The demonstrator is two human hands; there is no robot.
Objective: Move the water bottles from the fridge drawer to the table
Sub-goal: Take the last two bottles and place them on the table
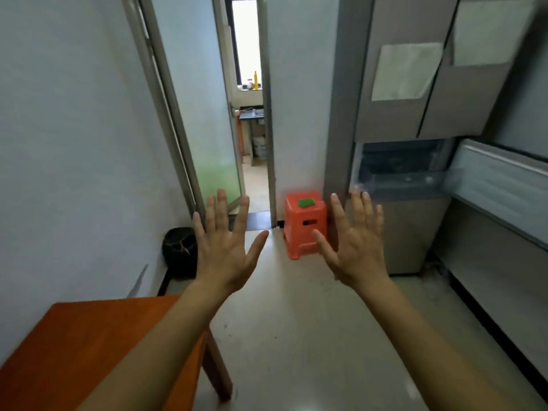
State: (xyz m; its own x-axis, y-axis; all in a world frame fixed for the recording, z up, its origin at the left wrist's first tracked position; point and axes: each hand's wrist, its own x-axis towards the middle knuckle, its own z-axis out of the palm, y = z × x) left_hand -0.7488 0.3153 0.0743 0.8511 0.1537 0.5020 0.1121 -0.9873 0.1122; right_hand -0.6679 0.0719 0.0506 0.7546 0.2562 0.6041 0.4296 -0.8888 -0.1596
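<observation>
My left hand and my right hand are both raised in front of me, backs toward the camera, fingers spread, holding nothing. The grey fridge stands at the right, its lower door swung out to the right. Inside the opening a clear drawer shows; its contents are too dim and blurred to make out. No water bottle is visible. The orange wooden table fills the lower left corner, below my left forearm.
An orange plastic stool with a green piece on top stands against the wall left of the fridge. A black bin sits by the left wall. A half-open glass door leads to another room. Pale floor lies between table and fridge.
</observation>
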